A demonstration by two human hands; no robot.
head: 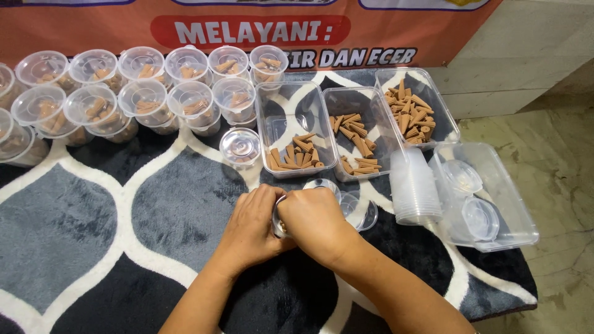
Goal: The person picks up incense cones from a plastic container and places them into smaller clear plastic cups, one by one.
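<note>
My left hand and my right hand are wrapped together around a small clear plastic cup low over the rug; brown pieces show faintly inside it, and most of the cup is hidden by my fingers. Just beyond my hands lie loose clear lids. Three clear rectangular trays hold brown cone-shaped sticks. One closed filled cup stands alone left of the trays.
Several closed, filled cups crowd the back left before an orange banner. A stack of empty cups lies beside a clear tray of lids at right. A grey, black and white rug meets tiled floor.
</note>
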